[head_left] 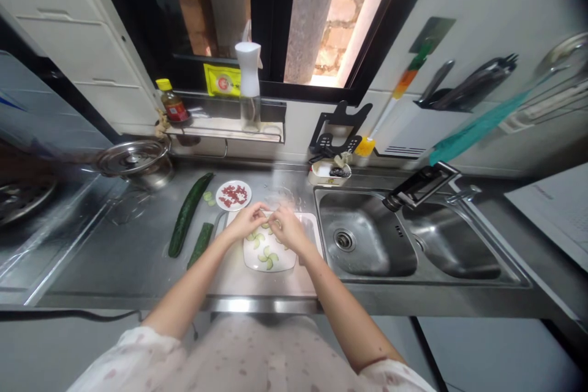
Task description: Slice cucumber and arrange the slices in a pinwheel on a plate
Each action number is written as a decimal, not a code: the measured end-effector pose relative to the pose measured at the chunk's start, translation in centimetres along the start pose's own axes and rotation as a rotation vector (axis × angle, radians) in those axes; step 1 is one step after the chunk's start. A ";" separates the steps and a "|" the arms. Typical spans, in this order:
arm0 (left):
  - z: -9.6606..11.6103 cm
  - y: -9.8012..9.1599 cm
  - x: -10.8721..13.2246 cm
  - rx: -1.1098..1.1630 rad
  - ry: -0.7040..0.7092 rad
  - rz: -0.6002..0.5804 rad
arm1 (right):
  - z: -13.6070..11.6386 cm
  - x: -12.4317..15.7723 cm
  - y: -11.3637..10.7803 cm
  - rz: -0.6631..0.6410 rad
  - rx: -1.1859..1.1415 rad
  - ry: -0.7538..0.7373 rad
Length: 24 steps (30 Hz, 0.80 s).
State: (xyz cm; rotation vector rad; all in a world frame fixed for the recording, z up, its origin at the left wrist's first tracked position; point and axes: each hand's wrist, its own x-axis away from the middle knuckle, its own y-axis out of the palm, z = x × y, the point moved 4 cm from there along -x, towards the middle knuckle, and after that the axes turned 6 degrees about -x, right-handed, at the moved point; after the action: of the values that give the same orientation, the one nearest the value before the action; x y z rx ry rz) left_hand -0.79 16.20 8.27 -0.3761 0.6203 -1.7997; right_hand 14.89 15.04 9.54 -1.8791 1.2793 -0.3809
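Observation:
Both hands meet above the far part of a white plate. My left hand is closed in a pinch, and my right hand pinches close beside it. A small pale-green cucumber slice shows between the fingertips, partly hidden by them. Curved cucumber slices lie on the plate in pinwheel shapes; my right hand covers some of them. Under the plate is a light cutting board. Left of it, a knife handle shows in part, near a cut cucumber piece.
A whole cucumber lies farther left. A small white plate with red bits stands behind my left hand, beside loose green slices. A lidded steel pot is at the back left; a double sink is on the right.

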 end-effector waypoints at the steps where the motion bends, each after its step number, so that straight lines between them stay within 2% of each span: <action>1: -0.5 0.1 -0.1 -0.014 -0.026 0.026 | 0.4 0.0 0.1 0.008 -0.001 0.015; 6: -3.2 0.7 -0.2 -0.125 -0.201 0.128 | 2.7 0.1 0.5 0.024 0.054 0.121; 11: -4.7 2.0 -0.5 -0.248 -0.289 0.104 | 4.0 0.1 1.8 -0.095 0.180 0.210; 16: -5.3 3.5 -1.1 -0.404 -0.340 0.050 | 4.7 -0.3 3.6 -0.238 0.291 0.287; 24: -4.6 4.9 -1.4 -0.540 -0.356 -0.001 | 5.2 -0.5 5.0 -0.274 0.356 0.253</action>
State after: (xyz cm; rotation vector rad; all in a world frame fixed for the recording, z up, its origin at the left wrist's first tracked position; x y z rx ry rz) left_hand 1.00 17.47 1.72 -1.0356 0.8427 -1.4931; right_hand 14.83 17.08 2.64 -1.7349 1.0277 -0.9522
